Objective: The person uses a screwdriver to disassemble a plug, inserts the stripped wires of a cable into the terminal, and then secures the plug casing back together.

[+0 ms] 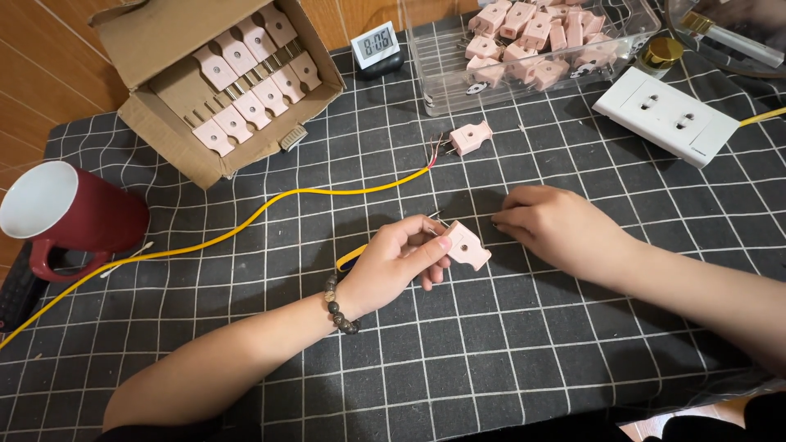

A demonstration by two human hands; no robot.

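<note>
Head view, near centre: left hand pinches a pink plug between thumb and fingers, with a yellow cable passing through the palm. Right hand rests just right of it, fingers curled together on the black checked cloth. Farther back, a second pink plug lies at the cable's bared end. Far left: red mug, cardboard box. Far right: clear tray, white socket strip.

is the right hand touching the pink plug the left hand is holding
Apart. The head view shows dark cloth between the right hand, resting on the table, and the pink plug pinched in the left hand.
</note>
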